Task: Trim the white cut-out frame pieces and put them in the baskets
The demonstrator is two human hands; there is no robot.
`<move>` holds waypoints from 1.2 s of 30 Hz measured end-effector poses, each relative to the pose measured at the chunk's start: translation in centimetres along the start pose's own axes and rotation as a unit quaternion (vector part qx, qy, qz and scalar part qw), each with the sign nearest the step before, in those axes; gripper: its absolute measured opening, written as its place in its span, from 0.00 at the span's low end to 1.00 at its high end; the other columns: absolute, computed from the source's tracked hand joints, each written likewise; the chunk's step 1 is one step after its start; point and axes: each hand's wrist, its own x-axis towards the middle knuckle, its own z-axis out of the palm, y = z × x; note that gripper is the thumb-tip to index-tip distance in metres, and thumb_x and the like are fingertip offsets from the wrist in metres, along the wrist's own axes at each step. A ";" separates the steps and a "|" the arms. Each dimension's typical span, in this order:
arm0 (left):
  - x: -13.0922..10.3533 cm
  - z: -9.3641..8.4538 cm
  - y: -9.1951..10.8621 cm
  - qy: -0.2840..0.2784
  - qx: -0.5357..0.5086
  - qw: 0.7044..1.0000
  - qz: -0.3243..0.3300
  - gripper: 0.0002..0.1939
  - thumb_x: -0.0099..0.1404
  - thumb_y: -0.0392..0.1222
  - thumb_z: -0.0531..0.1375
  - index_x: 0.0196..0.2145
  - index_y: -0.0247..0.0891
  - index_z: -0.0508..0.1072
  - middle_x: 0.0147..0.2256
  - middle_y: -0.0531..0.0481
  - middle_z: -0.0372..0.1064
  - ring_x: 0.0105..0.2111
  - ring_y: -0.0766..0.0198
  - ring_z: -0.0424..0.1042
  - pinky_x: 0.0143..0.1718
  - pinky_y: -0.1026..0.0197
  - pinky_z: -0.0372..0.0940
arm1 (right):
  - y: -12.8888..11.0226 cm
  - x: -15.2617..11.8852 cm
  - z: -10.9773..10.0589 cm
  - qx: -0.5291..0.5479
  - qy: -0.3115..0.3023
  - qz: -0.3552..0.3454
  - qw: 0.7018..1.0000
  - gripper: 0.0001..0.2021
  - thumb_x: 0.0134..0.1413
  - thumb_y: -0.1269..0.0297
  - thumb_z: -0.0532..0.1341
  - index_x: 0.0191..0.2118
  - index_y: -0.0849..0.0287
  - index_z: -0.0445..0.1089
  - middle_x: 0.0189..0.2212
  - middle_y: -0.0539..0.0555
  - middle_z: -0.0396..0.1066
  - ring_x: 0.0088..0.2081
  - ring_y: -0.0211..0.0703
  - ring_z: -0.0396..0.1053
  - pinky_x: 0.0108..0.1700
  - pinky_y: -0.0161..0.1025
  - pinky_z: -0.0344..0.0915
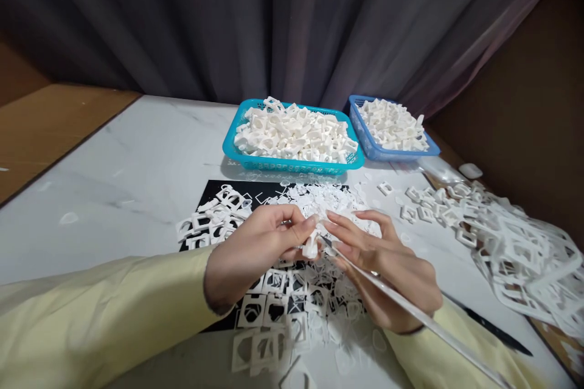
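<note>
My left hand (262, 246) pinches a small white plastic part (311, 247) between thumb and fingers, above the middle of the table. Close on its right, my right hand (387, 261) grips a long, slim, pale tool with a dark pointed tip, perhaps a craft knife (410, 308). The tip is at the part's right side; whether it touches cannot be told. Beneath both hands lies a black mat (269, 190), largely covered by square white frames with round openings (252, 311) and thin white trimmings (322, 196).
A turquoise basket (292, 165) heaped with white parts stands behind my hands, with a blue basket (396, 154) of similar parts beside it. Tangled white plastic strips (524, 255) and loose frames lie on the right. A black-handled tool (497, 331) rests near my right forearm.
</note>
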 end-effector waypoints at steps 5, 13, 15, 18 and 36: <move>0.0 0.1 -0.1 0.002 0.010 1.000 0.000 0.14 0.59 0.44 0.60 0.21 0.35 0.62 0.19 0.56 0.61 0.21 0.72 0.61 0.24 0.68 0.52 | 0.1 0.3 0.2 0.000 0.000 -0.019 1.000 0.08 0.60 0.74 0.52 0.44 0.58 0.63 0.44 0.55 0.74 0.49 0.37 0.69 0.48 0.42 0.61; 0.1 -0.2 0.1 -0.017 -0.008 0.999 -0.029 0.13 0.59 0.41 0.61 0.22 0.34 0.63 0.23 0.54 0.64 0.26 0.70 0.68 0.31 0.67 0.64 | 0.2 0.2 0.6 0.140 0.041 -0.013 0.989 0.16 0.57 0.80 0.53 0.45 0.52 0.63 0.47 0.53 0.71 0.47 0.40 0.71 0.45 0.44 0.64; 0.1 -0.3 0.2 -0.024 -0.016 0.999 -0.028 0.12 0.59 0.42 0.60 0.23 0.33 0.64 0.26 0.52 0.66 0.30 0.67 0.70 0.38 0.62 0.67 | 0.2 0.0 0.6 0.169 0.077 0.009 0.983 0.14 0.54 0.79 0.56 0.42 0.53 0.65 0.46 0.54 0.72 0.46 0.44 0.72 0.47 0.47 0.65; 0.1 -0.5 0.4 -0.038 -0.025 0.999 -0.030 0.12 0.60 0.42 0.60 0.24 0.32 0.66 0.27 0.50 0.67 0.30 0.66 0.70 0.39 0.59 0.69 | 0.2 -0.1 0.4 0.220 0.104 0.024 0.970 0.10 0.50 0.80 0.60 0.36 0.56 0.67 0.43 0.56 0.74 0.44 0.49 0.73 0.50 0.53 0.63; -0.1 -0.8 0.8 -0.103 -0.042 0.989 -0.094 0.13 0.61 0.44 0.59 0.27 0.31 0.70 0.28 0.47 0.70 0.29 0.64 0.74 0.39 0.61 0.70 | 0.2 -0.4 0.1 0.334 0.073 0.075 0.937 0.14 0.51 0.78 0.61 0.40 0.51 0.71 0.42 0.52 0.74 0.44 0.50 0.73 0.49 0.53 0.65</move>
